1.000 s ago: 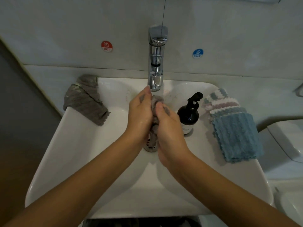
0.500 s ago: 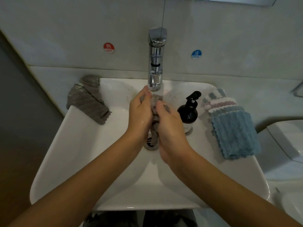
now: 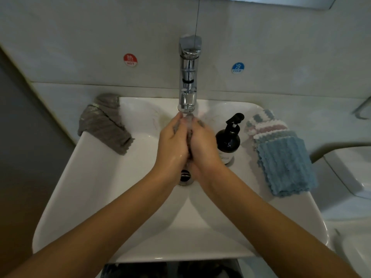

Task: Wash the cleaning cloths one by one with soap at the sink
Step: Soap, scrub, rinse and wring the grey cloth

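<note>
Both hands, the left hand point(image 3: 172, 140) and right hand point(image 3: 202, 141), are gripping the bunched grey cloth point(image 3: 189, 135) between curled fingers under the tap point(image 3: 188, 77), where it is likely handling soft, limp, wet-heavy and soap-slick, best held by its bulk.

Between your left hand point(image 3: 172, 141) and right hand point(image 3: 202, 143), the grey cloth point(image 3: 189, 135) is mostly hidden. Below your wrists, they half cover the drain point(image 3: 185, 176). Your forearms run off the bottom edge.

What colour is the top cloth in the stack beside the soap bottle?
Blue top cloth, ribbed; head view.
</note>
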A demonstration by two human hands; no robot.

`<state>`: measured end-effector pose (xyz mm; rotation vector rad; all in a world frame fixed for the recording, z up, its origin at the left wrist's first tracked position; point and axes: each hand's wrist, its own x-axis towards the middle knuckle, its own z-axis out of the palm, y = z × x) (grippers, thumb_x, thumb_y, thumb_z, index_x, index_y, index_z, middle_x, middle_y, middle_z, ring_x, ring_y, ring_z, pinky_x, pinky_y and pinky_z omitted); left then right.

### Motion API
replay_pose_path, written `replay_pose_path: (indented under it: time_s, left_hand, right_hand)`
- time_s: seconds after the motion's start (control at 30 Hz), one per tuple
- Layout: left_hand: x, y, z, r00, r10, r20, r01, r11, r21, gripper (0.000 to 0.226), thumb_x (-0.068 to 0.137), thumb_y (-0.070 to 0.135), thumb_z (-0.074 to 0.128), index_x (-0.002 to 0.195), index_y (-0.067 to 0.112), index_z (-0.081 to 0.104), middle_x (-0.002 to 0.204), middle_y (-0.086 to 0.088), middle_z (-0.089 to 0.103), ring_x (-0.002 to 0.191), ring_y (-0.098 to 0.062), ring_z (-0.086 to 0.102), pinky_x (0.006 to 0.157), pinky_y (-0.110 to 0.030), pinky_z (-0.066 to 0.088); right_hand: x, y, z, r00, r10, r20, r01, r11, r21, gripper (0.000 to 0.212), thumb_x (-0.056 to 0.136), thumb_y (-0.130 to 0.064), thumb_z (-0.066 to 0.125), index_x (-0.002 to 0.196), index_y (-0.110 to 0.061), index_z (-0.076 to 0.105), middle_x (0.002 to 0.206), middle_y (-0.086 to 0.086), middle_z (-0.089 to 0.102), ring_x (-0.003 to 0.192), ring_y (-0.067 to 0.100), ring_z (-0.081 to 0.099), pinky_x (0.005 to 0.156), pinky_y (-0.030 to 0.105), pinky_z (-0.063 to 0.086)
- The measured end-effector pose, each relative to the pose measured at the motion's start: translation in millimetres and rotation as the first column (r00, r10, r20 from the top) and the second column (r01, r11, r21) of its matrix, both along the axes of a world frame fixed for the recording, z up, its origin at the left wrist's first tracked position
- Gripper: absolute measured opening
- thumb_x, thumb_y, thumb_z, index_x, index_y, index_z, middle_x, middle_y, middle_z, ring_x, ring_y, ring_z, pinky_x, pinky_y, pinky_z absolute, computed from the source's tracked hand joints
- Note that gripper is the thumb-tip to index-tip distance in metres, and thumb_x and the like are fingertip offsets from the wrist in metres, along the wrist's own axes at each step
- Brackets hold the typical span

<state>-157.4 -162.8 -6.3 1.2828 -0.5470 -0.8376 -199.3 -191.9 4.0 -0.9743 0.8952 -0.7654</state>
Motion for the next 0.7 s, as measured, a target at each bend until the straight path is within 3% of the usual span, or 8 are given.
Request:
replay_pose_path:
  time_s: [0.1, 0.23, 0.3, 0.4, 0.5, 0.57, 0.63, 0.7]
  left_hand:
    - [-8, 3, 6, 0.992, 0.003, 0.128, -0.001, 1.0, -0.013, 0.027, 0.104, 0.022, 0.042, 0.12, 0.014, 0.061, 0.085, 0.011, 0.063, 0.082, -0.002, 0.062, 0.073, -0.019, 0.048]
    - [8, -5, 12, 0.998, 0.036, -0.052, -0.039, 0.998, -0.044, 0.023, 0.102, 0.017, 0.045, 0.093, 0.003, 0.06, 0.079, -0.013, 0.059, 0.08, -0.022, 0.06, 0.07, -0.025, 0.046]
    - [2, -5, 7, 0.998, 0.062, 0.021, -0.063, 0.998, 0.006, 0.024, 0.103, 0.018, 0.044, 0.093, 0.013, 0.064, 0.078, -0.004, 0.066, 0.078, -0.012, 0.065, 0.066, -0.017, 0.049]
    - [-17, 0, -2, 0.99, 0.022, 0.142, -0.028, 0.999, 0.034, 0.029, 0.105, 0.02, 0.039, 0.12, 0.026, 0.063, 0.102, 0.011, 0.07, 0.099, -0.002, 0.064, 0.084, -0.014, 0.048]
    - [-3, -5, -4, 0.993, 0.068, 0.094, -0.072, 0.997, 0.041, 0.025, 0.104, 0.02, 0.042, 0.097, 0.022, 0.065, 0.086, 0.007, 0.071, 0.087, -0.005, 0.067, 0.073, -0.014, 0.048]
    - [14, -5, 1, 0.996, 0.067, -0.055, -0.066, 0.998, 0.017, 0.024, 0.103, 0.022, 0.043, 0.088, 0.014, 0.062, 0.084, -0.006, 0.067, 0.083, -0.015, 0.065, 0.07, -0.022, 0.048]
    - [12, -2, 2, 0.994, 0.063, -0.086, -0.066, 0.997, -0.033, 0.027, 0.103, 0.022, 0.043, 0.086, 0.018, 0.064, 0.08, -0.003, 0.067, 0.08, -0.014, 0.066, 0.069, -0.022, 0.048]
    - [-6, 1, 1, 0.995, 0.095, 0.017, -0.094, 0.995, -0.017, 0.024, 0.104, 0.017, 0.042, 0.105, 0.021, 0.066, 0.084, 0.008, 0.068, 0.085, -0.002, 0.067, 0.072, -0.011, 0.048]
  right_hand:
    - [-2, -2, 6, 1.0, -0.011, 0.029, 0.011, 1.0, 0.01, 0.02, 0.103, -0.021, 0.045, 0.098, -0.011, 0.062, 0.077, 0.003, 0.064, 0.075, 0.015, 0.065, 0.059, 0.025, 0.052]
    - [-2, 17, 7, 0.999, 0.046, -0.001, -0.046, 0.997, 0.058, 0.035, 0.106, -0.028, 0.039, 0.081, -0.017, 0.061, 0.081, 0.001, 0.064, 0.083, 0.012, 0.063, 0.068, 0.024, 0.048]
    - [0, 7, 6, 1.0, 0.01, -0.013, -0.009, 0.998, 0.07, 0.034, 0.105, -0.025, 0.041, 0.081, -0.016, 0.062, 0.076, 0.002, 0.065, 0.077, 0.011, 0.065, 0.061, 0.021, 0.051]
    - [1, -14, 10, 0.997, -0.071, -0.013, 0.072, 0.99, 0.119, 0.027, 0.104, -0.023, 0.045, 0.086, -0.01, 0.061, 0.072, 0.007, 0.061, 0.064, 0.013, 0.064, 0.05, 0.02, 0.051]
    - [-5, -3, 9, 0.997, 0.034, -0.066, -0.033, 0.999, 0.005, 0.023, 0.104, -0.025, 0.044, 0.09, -0.014, 0.059, 0.086, 0.008, 0.06, 0.077, 0.022, 0.061, 0.07, 0.037, 0.056]
    - [-4, 15, 8, 0.988, 0.099, -0.122, -0.111, 0.989, -0.1, 0.023, 0.104, -0.025, 0.044, 0.097, -0.011, 0.061, 0.091, 0.008, 0.061, 0.087, 0.036, 0.061, 0.09, 0.051, 0.051]
    - [-2, 18, 8, 0.993, 0.083, -0.089, -0.092, 0.991, -0.101, 0.027, 0.104, -0.028, 0.044, 0.102, -0.01, 0.064, 0.085, 0.004, 0.065, 0.087, 0.034, 0.067, 0.09, 0.046, 0.052]
    - [1, 3, 9, 1.0, 0.022, 0.004, -0.022, 1.0, -0.002, 0.025, 0.104, -0.025, 0.044, 0.097, -0.012, 0.065, 0.076, 0.003, 0.067, 0.075, 0.019, 0.07, 0.073, 0.028, 0.057]
